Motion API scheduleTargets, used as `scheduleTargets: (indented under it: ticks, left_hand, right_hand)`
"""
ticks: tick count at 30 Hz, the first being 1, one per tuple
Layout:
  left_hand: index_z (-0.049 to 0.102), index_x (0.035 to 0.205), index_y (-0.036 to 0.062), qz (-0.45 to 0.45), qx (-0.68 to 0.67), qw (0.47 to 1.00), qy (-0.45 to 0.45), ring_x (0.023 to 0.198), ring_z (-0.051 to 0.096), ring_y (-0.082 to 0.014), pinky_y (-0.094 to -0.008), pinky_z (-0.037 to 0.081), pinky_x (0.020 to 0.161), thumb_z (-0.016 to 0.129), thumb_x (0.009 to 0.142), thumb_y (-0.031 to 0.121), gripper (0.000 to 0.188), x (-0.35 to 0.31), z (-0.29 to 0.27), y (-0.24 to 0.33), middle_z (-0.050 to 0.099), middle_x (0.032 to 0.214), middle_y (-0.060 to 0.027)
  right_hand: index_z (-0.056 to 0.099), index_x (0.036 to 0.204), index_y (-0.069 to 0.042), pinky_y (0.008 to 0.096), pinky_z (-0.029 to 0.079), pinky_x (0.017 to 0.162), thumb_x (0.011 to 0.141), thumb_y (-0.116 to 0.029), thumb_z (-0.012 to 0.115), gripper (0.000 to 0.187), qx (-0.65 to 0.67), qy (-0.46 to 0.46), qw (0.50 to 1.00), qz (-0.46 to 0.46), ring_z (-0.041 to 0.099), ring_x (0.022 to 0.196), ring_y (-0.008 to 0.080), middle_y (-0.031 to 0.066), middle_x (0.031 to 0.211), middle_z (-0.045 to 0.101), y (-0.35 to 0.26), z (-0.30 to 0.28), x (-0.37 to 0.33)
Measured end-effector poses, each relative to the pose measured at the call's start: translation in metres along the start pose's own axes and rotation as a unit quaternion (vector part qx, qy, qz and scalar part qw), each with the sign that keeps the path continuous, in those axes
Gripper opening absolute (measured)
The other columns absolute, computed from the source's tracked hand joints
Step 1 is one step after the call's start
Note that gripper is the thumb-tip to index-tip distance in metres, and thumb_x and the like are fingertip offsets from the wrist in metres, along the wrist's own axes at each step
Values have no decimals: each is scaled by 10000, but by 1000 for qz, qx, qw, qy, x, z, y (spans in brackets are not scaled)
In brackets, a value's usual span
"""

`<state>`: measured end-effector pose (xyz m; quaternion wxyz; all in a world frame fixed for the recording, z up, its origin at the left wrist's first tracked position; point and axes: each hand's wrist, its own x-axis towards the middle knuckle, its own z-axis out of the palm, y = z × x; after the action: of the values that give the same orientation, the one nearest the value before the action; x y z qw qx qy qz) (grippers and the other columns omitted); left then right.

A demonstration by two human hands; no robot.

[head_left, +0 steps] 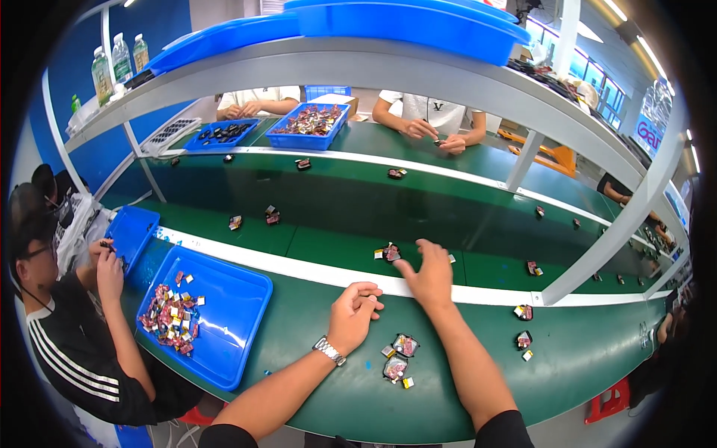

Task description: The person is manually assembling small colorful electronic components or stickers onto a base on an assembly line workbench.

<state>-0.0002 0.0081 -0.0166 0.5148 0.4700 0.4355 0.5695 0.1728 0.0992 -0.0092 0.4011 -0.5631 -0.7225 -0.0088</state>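
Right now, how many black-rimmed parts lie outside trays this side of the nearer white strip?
4: an upper part and a lower part between the forearms; a farther part and a nearer part right of them. Others may be hidden.

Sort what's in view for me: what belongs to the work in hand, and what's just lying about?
Likely the work:
small parts by the right hand
green belt
blue tray holding more parts

Likely just about:
bottles on the shelf
red stool

The sleeves (pixel 505 431) are black and short, leaving the forearms (pixel 276 392) bare. The left wrist (pixel 340 341) carries a silver metal band (pixel 329 350) with links, probably a watch.
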Motion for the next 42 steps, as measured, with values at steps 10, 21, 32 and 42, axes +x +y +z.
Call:
scheduleTargets:
  ticks: [10,21,32,42]
  left_hand:
    - [568,1161,-15,14,22,1000,-3,729,606,-100,-237,510,591,542,965,62,213,4,0,-5,653,1002,-95]
    - [526,1333,-26,-202,-36,918,-340,807,612,-111,-255,533,694,410,1063,304,442,6,-21,18,658,1067,-87]
    - [446,1399,-33,-202,-79,947,-237,1109,618,-193,-335,566,929,465,1031,122,400,-6,-4,19,589,1253,-130]
    - [451,1372,-18,-187,-109,951,-219,1119,620,-228,-389,541,984,501,1008,77,380,-7,2,20,597,1237,-145]
  right_hand:
    - [564,1158,-20,394,499,839,673,-184,851,588,106,-57,988,100,611,917,283,119,945,656,1,15,6]
    - [585,1261,-80,379,456,1002,696,-176,853,633,275,-219,935,-44,560,1173,283,109,1214,617,-29,-93,-81]
    - [614,1268,-95,382,486,971,730,-114,795,568,225,-114,961,-112,577,1132,280,114,1216,612,-26,-87,-78]
    - [687,1032,-103,379,520,838,769,-90,737,268,172,-96,964,-175,605,1010,279,77,1132,613,-25,-91,-72]
